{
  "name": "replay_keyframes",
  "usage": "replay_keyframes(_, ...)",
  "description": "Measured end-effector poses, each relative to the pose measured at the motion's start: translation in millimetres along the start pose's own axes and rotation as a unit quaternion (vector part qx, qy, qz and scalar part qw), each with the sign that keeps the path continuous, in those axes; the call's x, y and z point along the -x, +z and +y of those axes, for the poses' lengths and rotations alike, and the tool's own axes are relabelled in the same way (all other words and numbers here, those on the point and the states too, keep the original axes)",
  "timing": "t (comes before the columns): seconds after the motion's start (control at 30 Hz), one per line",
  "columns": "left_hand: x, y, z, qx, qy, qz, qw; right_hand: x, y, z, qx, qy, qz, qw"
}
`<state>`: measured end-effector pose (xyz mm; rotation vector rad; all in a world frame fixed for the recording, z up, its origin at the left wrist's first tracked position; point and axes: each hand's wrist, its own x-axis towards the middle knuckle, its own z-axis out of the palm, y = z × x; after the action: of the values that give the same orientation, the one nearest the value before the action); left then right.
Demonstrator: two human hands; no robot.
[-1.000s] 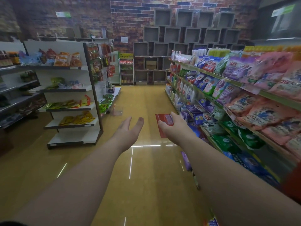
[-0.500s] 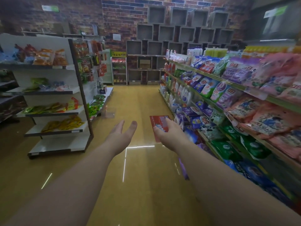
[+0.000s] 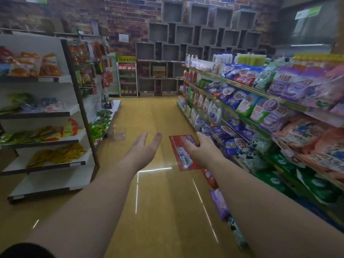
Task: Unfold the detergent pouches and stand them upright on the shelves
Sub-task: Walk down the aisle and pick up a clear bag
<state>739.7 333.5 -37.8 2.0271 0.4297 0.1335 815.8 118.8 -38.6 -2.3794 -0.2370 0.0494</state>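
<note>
My right hand [image 3: 204, 151] holds a flat red detergent pouch [image 3: 181, 155] out in front of me over the aisle floor, fingers lying over its right side. Left of it my left hand [image 3: 144, 148] is stretched forward, palm turned inward, fingers straight, holding nothing and apart from the pouch. The detergent shelves [image 3: 247, 90] run along the right, packed with blue, purple, pink and green pouches, many leaning or lying.
A white snack shelving unit [image 3: 74, 112] stands on the left of the yellow aisle floor [image 3: 149, 202]. A purple pouch [image 3: 220, 204] and a red one [image 3: 210, 177] stick out from the low right shelf near my right forearm. Grey cube shelves back the brick wall [image 3: 195, 34].
The view has shifted a little to the right along the aisle. Both arms stay stretched forward; the red pouch shows more of its face in my right hand.
</note>
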Motion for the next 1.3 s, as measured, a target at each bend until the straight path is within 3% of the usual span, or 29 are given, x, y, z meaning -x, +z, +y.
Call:
replay_keyframes(0.27,-112,17,-26,0.017,-0.027,-0.031,0.999,-111,51,17,-0.04,0.039,-0.026,0.998)
replay_keyframes(0.63,-307,54,14,-0.032,-0.042,0.025,0.998,-331,52,56,-0.013,0.006,-0.05,0.999)
replay_keyframes(0.87,-431,62,55,-0.014,-0.038,0.059,0.997,-478,32,49,0.004,-0.015,-0.069,0.997)
replay_keyframes(1.3,-628,31,38,-0.029,-0.08,0.069,0.994,-669,110,7,-0.014,-0.031,-0.102,0.994)
